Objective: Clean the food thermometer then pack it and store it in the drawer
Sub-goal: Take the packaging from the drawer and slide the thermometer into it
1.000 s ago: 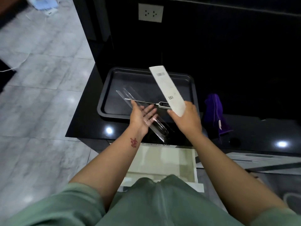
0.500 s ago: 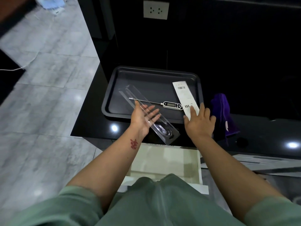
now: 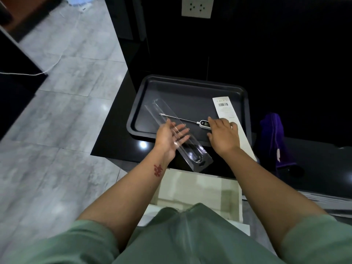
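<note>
The food thermometer (image 3: 182, 119), a thin metal probe with a white head, lies flat in the black baking tray (image 3: 190, 80). My right hand (image 3: 223, 137) rests palm down over its head end, fingers spread and touching the head, which it partly hides. A white packaging card (image 3: 223, 108) with a barcode lies in the tray's right side, running under that hand. My left hand (image 3: 170, 139) is palm up beneath a long clear plastic case (image 3: 194, 155) and holds it slanted over the tray's front rim. The pale drawer (image 3: 190, 189) stands pulled out below the counter.
A purple cloth (image 3: 272, 134) is bunched on the glossy black counter (image 3: 114, 138) to the right of the tray. A wall socket (image 3: 196, 6) sits on the dark back wall. Grey tiled floor (image 3: 57, 130) lies to the left, crossed by a white cable (image 3: 53, 67).
My right hand lowered the white card into the tray, let go of it, then slid left onto the thermometer's head. My left hand kept holding the clear case in place.
</note>
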`<action>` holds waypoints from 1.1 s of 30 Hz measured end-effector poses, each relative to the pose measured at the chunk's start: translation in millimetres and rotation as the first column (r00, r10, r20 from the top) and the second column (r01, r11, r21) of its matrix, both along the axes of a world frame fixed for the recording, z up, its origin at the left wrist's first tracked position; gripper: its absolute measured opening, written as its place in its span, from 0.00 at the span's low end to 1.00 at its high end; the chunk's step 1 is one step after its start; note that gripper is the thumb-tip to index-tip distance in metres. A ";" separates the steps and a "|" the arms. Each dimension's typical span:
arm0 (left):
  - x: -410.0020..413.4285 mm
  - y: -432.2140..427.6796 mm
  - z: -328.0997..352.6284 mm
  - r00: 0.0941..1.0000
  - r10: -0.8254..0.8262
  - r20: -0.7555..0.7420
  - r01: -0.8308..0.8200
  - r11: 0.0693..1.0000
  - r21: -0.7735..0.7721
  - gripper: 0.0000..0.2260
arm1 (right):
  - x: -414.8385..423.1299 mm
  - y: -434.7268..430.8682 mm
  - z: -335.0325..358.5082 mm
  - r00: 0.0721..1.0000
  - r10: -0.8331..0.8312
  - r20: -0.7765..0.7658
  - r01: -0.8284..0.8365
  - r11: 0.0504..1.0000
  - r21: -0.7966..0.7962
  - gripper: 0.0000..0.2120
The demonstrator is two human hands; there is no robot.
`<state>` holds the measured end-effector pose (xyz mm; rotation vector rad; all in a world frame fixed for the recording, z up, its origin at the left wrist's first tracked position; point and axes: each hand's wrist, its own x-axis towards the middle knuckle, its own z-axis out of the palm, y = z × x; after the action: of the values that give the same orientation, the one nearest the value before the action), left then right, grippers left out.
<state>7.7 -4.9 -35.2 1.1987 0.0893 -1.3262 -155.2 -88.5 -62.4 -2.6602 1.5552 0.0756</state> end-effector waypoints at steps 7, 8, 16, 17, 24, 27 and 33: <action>9.3 1.5 -2.6 0.998 -0.019 0.064 0.020 1.000 -0.017 0.10 | 12.4 -4.1 5.0 0.987 -0.063 0.146 0.052 0.996 0.076 0.15; 10.3 1.4 -2.9 0.998 -0.014 0.065 0.015 1.000 -0.019 0.10 | 14.4 -2.8 8.3 0.968 -0.103 0.229 0.076 0.990 0.121 0.15; 12.9 -3.2 0.5 1.000 0.012 0.025 -0.012 1.000 0.005 0.09 | 27.8 5.1 39.8 0.835 -0.131 0.534 -0.013 0.966 0.258 0.13; 13.0 -3.9 1.1 1.000 0.012 0.026 -0.012 1.000 0.010 0.09 | 28.3 7.1 42.4 0.838 -0.103 0.536 -0.041 0.968 0.249 0.15; 11.2 -8.2 10.7 0.998 0.032 -0.045 -0.033 0.999 -0.012 0.17 | 24.8 24.3 50.5 0.897 0.149 0.417 -0.197 0.978 0.073 0.13; 8.6 -7.5 11.0 0.996 0.049 -0.069 -0.052 0.998 -0.035 0.16 | 22.1 31.6 50.6 0.930 0.220 0.294 -0.222 0.975 -0.027 0.12; 6.4 -5.5 12.8 0.993 0.065 -0.096 -0.073 0.994 -0.076 0.13 | 21.5 39.5 46.4 0.961 0.208 0.184 -0.207 0.978 -0.025 0.17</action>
<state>14.0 -10.3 -22.4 1.0575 0.1423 -1.3131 -133.7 -49.1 -16.0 -2.7335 1.2215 -0.1640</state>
